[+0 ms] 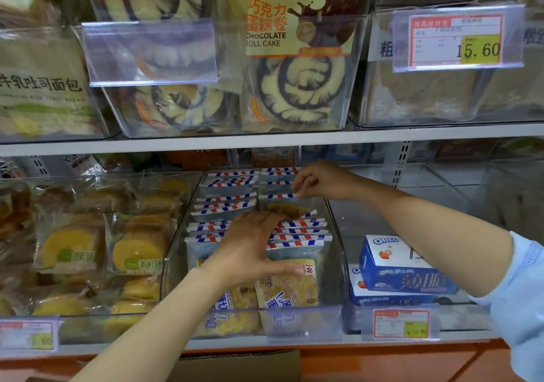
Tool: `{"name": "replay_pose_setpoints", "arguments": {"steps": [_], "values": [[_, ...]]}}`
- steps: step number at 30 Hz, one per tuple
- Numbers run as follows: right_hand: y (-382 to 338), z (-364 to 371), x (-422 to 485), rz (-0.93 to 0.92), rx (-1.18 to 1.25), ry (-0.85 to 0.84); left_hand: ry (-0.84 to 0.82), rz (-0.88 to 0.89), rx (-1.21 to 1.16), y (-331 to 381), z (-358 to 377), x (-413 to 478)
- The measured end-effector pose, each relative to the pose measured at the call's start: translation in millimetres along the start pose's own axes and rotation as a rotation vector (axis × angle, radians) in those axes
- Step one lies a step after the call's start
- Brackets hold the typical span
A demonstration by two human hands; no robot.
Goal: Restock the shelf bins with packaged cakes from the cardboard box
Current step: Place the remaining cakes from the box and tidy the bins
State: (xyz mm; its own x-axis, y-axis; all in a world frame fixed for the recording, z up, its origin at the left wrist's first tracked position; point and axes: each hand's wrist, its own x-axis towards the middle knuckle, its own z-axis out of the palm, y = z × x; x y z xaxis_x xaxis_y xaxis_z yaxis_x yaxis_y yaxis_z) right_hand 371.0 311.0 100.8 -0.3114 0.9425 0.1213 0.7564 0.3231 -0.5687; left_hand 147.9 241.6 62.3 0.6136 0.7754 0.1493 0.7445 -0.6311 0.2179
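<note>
A clear shelf bin [335, 234] on the lower shelf holds two rows of packaged cakes [226, 202] with red, white and blue striped top edges. My left hand [253, 246] lies spread over the front packs in the bin, fingers straight, thumb across the front right pack [290, 286]. My right hand [319, 180] reaches in from the right and pinches the striped top of a pack [276, 196] in the back right row. The edge of a cardboard box [235, 362] shows at the bottom, below the shelf.
Left of the bin sit yellow round cakes [135, 249] in wrappers. To the right, two Oreo boxes [400, 267] lie in another bin. The upper shelf carries chocolate roll cakes [297, 58], toast bread and a price tag [456, 40]. An orange ledge [382, 361] runs below.
</note>
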Motion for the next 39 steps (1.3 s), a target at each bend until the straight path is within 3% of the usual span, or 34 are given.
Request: {"name": "replay_pose_setpoints", "arguments": {"steps": [4, 9, 14, 19, 24, 32, 36, 39], "values": [[2, -2, 0, -0.029, -0.008, 0.020, -0.030, -0.031, -0.025, 2, -4, 6], [4, -6, 2, -0.046, -0.005, 0.085, 0.077, -0.046, -0.024, 4, -8, 25], [5, -3, 9, -0.041, -0.055, 0.041, 0.208, -0.027, -0.070, -5, -5, 43], [-12, -14, -14, -0.127, -0.003, 0.068, 0.176, -0.029, 0.042, -13, 2, 22], [-36, -4, -52, -0.180, -0.155, -0.091, 0.354, 0.070, 0.103, -27, 5, -19], [-43, 13, -48, -0.082, -0.345, -0.156, 0.256, 0.066, 0.160, -27, 15, -21], [-37, 9, -46, -0.066, -0.300, -0.135, 0.247, 0.020, 0.128, -21, 17, -6], [-40, 11, -37, -0.148, -0.289, 0.025, 0.340, 0.065, 0.102, -31, 17, -12]]}}
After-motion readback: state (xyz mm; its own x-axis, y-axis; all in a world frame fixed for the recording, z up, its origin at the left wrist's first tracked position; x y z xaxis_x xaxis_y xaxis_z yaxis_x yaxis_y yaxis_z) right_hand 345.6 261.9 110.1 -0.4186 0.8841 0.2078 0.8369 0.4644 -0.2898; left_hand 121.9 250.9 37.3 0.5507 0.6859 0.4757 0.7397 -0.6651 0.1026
